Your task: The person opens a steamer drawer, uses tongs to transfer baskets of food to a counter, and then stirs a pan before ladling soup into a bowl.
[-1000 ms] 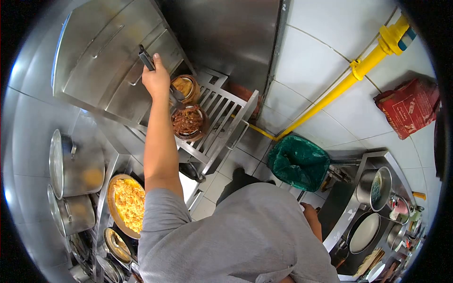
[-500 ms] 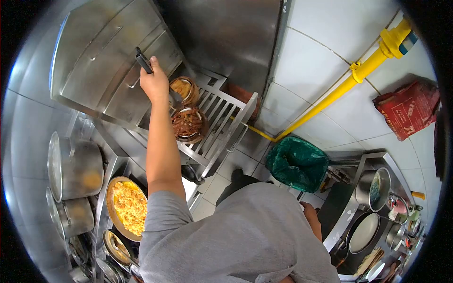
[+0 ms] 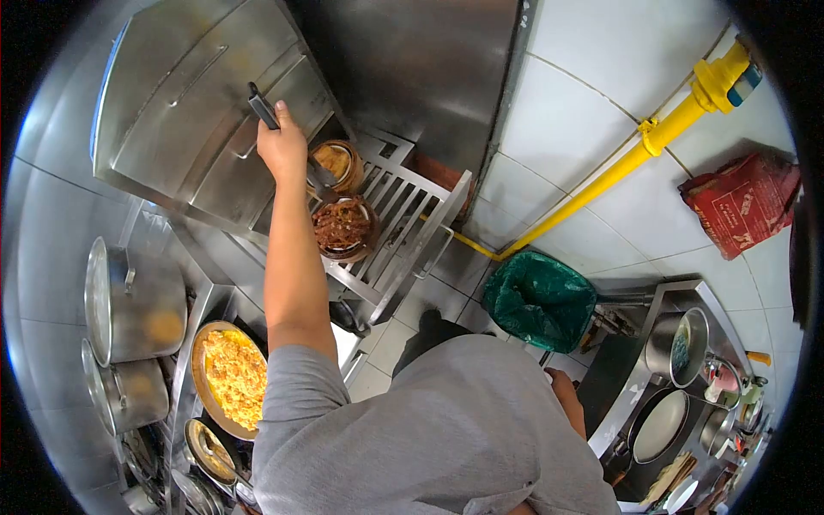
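Observation:
My left hand (image 3: 281, 150) is closed round the black handle of a utensil (image 3: 263, 106). Its lower end shows past my wrist, between two round containers on a slatted metal rack (image 3: 390, 202). One container (image 3: 333, 160) holds pale yellow-brown food; the nearer one (image 3: 343, 225) holds dark reddish-brown pieces, and the utensil's end reaches its far edge. My right hand (image 3: 565, 393) is low beside my body at the right, partly hidden by the grey shirt. A small white bit shows at it, too small to name.
An open steel lid or door (image 3: 206, 94) rises at the left. Below it stand pots (image 3: 154, 309) and a pan of yellow food (image 3: 232, 378). A green-lined bin (image 3: 536, 300), a yellow pipe (image 3: 601, 184) and a counter with pans (image 3: 661, 425) are at the right.
The utensil's lower end has turned and shifted slightly toward the reddish-brown food. My left hand is still closed on its handle. My right hand has barely moved.

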The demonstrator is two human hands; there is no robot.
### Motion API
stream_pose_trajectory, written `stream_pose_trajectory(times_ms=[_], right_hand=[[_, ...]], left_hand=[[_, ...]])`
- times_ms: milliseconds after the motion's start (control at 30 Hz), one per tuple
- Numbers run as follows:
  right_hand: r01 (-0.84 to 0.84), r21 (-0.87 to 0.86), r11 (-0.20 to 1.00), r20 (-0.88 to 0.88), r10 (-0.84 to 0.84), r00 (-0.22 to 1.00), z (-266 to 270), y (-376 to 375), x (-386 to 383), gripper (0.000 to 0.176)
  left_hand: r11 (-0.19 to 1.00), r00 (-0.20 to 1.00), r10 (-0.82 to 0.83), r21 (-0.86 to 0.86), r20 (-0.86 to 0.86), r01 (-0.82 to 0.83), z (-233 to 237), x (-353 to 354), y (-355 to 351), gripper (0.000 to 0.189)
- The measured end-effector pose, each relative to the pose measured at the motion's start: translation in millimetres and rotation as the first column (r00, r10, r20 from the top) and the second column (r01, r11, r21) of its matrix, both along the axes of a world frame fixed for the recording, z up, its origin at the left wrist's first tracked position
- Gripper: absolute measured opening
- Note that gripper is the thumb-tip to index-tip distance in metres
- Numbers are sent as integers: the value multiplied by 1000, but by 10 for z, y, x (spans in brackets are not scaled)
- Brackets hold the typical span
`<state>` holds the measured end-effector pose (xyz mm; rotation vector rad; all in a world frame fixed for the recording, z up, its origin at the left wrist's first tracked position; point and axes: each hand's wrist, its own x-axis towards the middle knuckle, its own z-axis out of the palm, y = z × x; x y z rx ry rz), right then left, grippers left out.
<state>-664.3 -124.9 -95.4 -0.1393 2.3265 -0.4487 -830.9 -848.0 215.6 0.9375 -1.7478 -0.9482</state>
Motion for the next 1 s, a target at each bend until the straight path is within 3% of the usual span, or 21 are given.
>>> stream_pose_trajectory(times_ms=[100, 400, 467, 867, 1000], right_hand=[[-25, -7, 1000, -14, 25, 1000, -39, 29, 15, 50], [-13, -8, 1000, -7, 13, 1000, 82, -44, 30, 48], [-15, -2, 1000, -9, 15, 1000, 117, -63, 29, 48], [-36, -56, 998, -31, 35, 999, -176, 65, 32, 47], [-28, -61, 998, -28, 26, 999, -99, 46, 8, 46]], left_hand=[[996, 998, 51, -72, 30, -49, -98, -71, -136, 47], [1000, 997, -4, 3, 82, 3, -42, -121, -131, 50], [996, 998, 44, -77, 46, -40, -172, -186, -239, 51], [993, 999, 48, -109, 17, -45, -92, -144, -76, 51], [998, 999, 36, -41, -12, -36, -52, -90, 32, 50]])
